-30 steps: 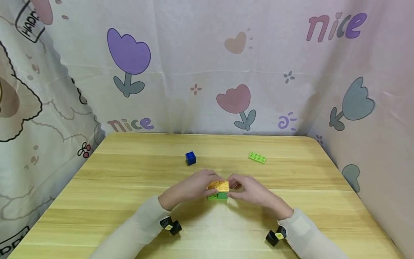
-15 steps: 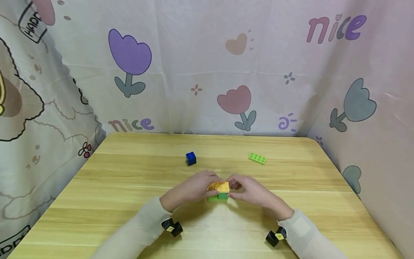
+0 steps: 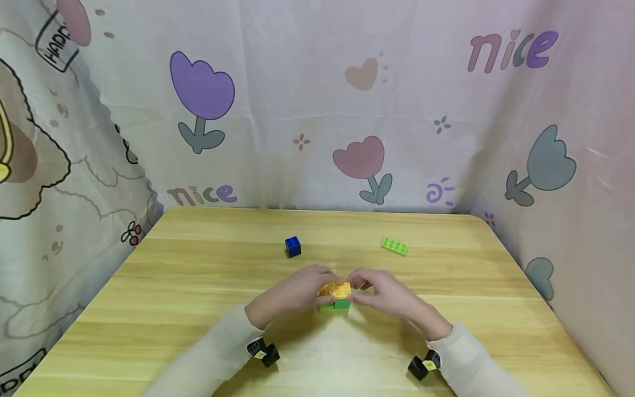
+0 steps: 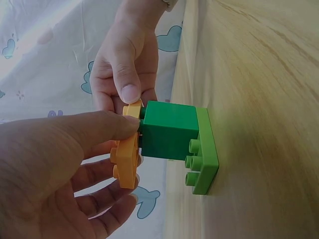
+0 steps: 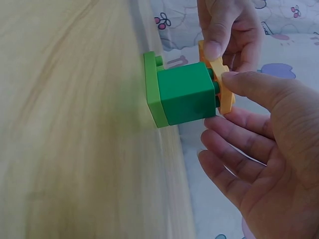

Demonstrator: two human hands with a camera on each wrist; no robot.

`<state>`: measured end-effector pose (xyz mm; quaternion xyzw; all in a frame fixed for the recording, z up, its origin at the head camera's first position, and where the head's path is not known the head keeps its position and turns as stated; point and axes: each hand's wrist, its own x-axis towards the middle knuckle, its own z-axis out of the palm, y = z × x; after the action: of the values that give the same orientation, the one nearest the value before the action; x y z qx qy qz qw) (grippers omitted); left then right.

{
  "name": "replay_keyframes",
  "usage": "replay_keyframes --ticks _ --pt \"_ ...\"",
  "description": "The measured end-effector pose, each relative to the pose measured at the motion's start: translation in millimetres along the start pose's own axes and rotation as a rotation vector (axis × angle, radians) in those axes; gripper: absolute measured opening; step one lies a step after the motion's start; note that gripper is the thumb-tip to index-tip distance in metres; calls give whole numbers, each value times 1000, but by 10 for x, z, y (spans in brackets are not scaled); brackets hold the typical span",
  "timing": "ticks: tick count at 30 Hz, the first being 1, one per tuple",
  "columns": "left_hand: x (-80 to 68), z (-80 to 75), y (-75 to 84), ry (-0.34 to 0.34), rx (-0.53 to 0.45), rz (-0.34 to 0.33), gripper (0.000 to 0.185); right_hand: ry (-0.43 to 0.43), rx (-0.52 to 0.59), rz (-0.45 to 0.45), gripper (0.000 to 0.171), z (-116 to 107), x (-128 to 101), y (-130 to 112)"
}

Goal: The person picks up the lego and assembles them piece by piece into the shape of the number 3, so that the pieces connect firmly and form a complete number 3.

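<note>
An orange toy building plate (image 3: 340,289) with studs lies over a dark green block (image 4: 169,130). The block stands on a light green studded plate (image 4: 207,159) on the table. In both wrist views some of the block's studs show in a narrow gap under the orange plate, which leans slightly. My left hand (image 3: 300,289) pinches the orange plate's left end, thumb at the near edge. At its right end my right hand (image 3: 387,292) grips the same plate between thumb and fingers; its lower fingers (image 5: 239,149) spread beside the block.
Farther back on the wooden table (image 3: 223,264) sit a dark blue block (image 3: 293,246), left of centre, and a bright green studded plate (image 3: 394,246) to the right. A printed curtain (image 3: 278,82) hangs behind the table and along its sides.
The head view has shifted a little, so the scene sits slightly lower in it. Both hands stay at the orange plate, which now looks slightly more tilted.
</note>
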<state>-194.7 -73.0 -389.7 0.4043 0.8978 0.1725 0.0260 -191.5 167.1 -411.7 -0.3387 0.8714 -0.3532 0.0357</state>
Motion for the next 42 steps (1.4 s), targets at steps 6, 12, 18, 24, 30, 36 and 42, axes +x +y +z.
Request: replay_keyframes --ticks 6,12,18,24,30,36,42 --pt "-37 29 9 5 -12 -43 37 3 -23 -3 28 30 -13 -23" --pt "-46 45 23 28 -23 -58 34 7 -56 4 29 30 -22 -60" --pt "-44 61 41 33 -35 -89 34 15 -98 -10 29 37 -23 -62" --pt "-29 60 52 29 -51 -112 34 21 -108 -9 28 29 -19 -63" --pt "-30 78 32 28 -75 -125 35 2 -87 9 28 21 -13 -65" --pt "-23 82 25 56 -75 -103 34 10 -65 11 27 15 -17 -61" --pt "-11 84 -6 55 -70 -82 33 7 -55 8 27 18 -11 -41"
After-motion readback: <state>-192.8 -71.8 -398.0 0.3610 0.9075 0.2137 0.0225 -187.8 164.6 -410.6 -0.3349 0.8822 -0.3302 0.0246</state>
